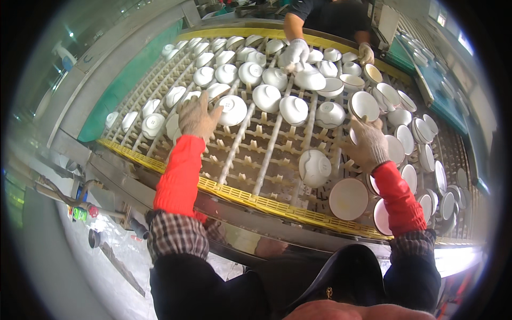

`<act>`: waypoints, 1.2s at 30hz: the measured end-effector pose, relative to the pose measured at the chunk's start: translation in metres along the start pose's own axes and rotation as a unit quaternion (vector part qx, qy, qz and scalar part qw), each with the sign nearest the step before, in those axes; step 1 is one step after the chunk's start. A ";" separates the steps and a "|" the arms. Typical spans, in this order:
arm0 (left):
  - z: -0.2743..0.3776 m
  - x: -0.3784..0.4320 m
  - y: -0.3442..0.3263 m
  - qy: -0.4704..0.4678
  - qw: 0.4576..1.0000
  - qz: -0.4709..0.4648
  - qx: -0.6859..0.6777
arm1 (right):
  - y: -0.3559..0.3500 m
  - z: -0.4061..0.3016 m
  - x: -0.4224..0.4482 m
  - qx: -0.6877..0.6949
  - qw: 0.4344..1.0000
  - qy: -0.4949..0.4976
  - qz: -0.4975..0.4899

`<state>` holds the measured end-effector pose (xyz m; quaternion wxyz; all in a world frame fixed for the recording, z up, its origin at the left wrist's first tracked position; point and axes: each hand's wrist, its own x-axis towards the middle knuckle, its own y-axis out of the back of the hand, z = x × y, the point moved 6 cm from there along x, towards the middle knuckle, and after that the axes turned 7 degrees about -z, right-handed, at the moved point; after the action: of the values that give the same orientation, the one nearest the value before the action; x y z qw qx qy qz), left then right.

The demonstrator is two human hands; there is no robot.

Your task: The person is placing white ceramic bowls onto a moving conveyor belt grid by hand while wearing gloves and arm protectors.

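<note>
My left hand [199, 117], in a knitted work glove and red sleeve, is spread over the left half of a pegged conveyor belt [248, 154]. Its fingertips reach beside an upturned white bowl [232, 110] and a tilted bowl [218, 91]; whether it grips either I cannot tell. My right hand [367, 140], gloved alike, is at the right, its fingers at the lower rim of a white bowl [364, 106] whose inside faces me. A bowl lying on its side [315, 168] and a wide brown-rimmed bowl [349, 199] rest on the belt nearer me.
Across the belt, a co-worker's gloved hand [296, 54] touches bowls; the other [365, 53] is near the far edge. Yellow edge strips [256, 203] border the belt. A green panel [132, 82] stands left, and many bowls crowd the right [440, 177].
</note>
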<state>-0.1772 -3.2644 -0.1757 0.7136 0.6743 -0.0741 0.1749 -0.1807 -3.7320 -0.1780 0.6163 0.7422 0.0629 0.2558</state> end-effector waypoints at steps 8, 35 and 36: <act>-0.015 0.106 -0.076 0.061 0.984 -0.090 -0.140 | -0.050 0.075 -0.017 -0.081 0.983 -0.046 -0.161; 0.271 -0.089 0.029 -0.445 0.876 -0.178 -0.060 | 0.010 0.118 -0.117 0.023 0.995 -0.068 -0.075; 0.300 -0.107 0.029 -0.501 0.848 -0.163 -0.057 | 0.004 0.128 -0.113 0.024 0.989 -0.095 -0.115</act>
<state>-0.2476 -3.5760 -0.1615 0.6346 0.6310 -0.3207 -0.3103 -0.2211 -3.8918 -0.2225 0.6265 0.7657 0.0951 0.1105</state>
